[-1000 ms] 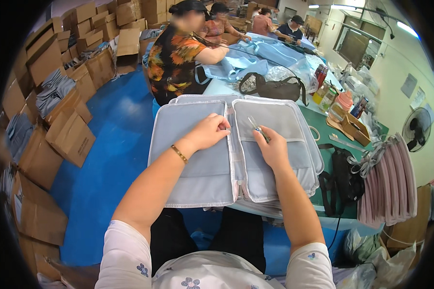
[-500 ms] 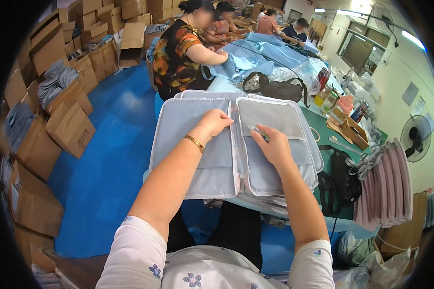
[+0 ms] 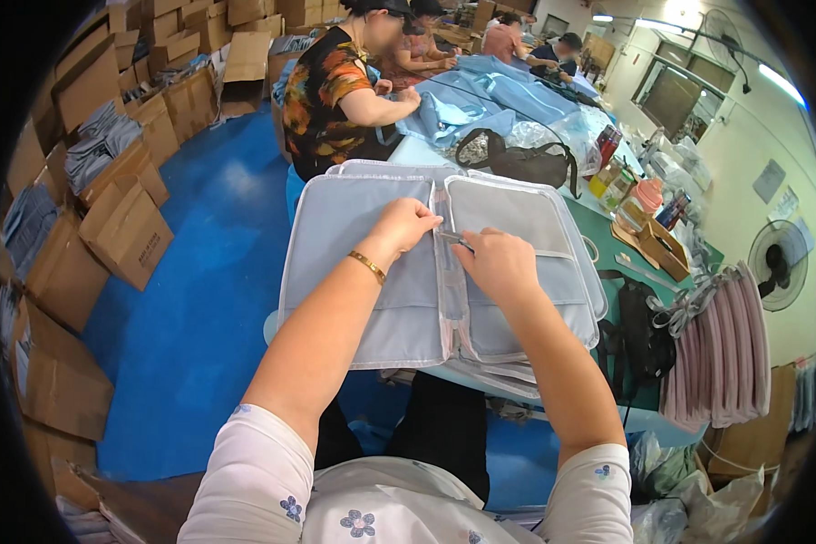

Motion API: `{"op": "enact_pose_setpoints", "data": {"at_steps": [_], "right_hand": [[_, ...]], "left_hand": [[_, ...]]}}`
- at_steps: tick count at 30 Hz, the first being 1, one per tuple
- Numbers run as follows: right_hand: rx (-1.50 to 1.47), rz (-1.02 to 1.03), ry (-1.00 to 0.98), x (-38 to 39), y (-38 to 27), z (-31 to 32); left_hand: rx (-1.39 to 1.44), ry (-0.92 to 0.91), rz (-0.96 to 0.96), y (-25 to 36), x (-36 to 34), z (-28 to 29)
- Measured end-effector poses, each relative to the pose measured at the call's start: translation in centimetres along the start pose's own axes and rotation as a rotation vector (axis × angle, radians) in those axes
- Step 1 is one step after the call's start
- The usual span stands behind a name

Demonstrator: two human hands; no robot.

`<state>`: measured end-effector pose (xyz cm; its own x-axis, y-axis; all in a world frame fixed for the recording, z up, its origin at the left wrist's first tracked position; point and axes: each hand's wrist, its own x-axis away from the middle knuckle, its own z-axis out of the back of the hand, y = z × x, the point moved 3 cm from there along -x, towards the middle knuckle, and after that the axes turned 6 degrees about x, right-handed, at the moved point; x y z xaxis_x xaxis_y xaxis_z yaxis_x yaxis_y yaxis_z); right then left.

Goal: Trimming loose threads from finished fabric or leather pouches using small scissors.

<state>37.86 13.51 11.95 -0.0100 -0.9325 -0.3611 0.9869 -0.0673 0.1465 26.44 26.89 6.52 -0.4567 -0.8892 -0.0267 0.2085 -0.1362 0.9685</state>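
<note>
A grey-blue fabric organiser bag point(image 3: 358, 272) with white piped edges lies spread open on a stack of similar pieces at the table's near end. Its two panels meet at a narrow mesh-like middle strip. At the inner edge of the left panel, my left hand point(image 3: 401, 228) is closed in a pinch; what the fingertips hold is too small to make out. My right hand point(image 3: 503, 265), over the right panel, is closed around small metal thread snips point(image 3: 453, 238). The snips' tips point at the middle strip, just below my left fingertips.
Black straps and a bag point(image 3: 648, 326) lie right of the stack, beside a bundle of pink padded pieces point(image 3: 718, 349). Bottles point(image 3: 618, 186) and a small wooden box point(image 3: 664, 247) stand farther back. Co-workers sit along the far left side. Open cartons point(image 3: 127, 238) line the blue floor.
My right hand has moved left, bringing the snips from over the right panel to the middle strip. My left hand keeps its pinch in nearly the same place.
</note>
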Motion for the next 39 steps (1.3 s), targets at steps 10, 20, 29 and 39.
{"op": "enact_pose_setpoints", "data": {"at_steps": [10,20,29,39], "right_hand": [[0.015,0.008,-0.003,-0.2,-0.1,0.0],[-0.844,-0.452,0.235,4.3,6.4,-3.7],[-0.769,-0.41,0.159,3.8,5.4,-3.5],[-0.829,-0.397,0.133,3.8,6.0,-3.6]], "left_hand": [[0.069,-0.11,-0.032,-0.3,0.1,0.4],[0.116,-0.35,-0.144,2.4,2.9,1.3],[-0.352,-0.423,-0.377,2.8,5.2,-1.3],[-0.428,-0.304,-0.679,2.2,6.8,-1.4]]}}
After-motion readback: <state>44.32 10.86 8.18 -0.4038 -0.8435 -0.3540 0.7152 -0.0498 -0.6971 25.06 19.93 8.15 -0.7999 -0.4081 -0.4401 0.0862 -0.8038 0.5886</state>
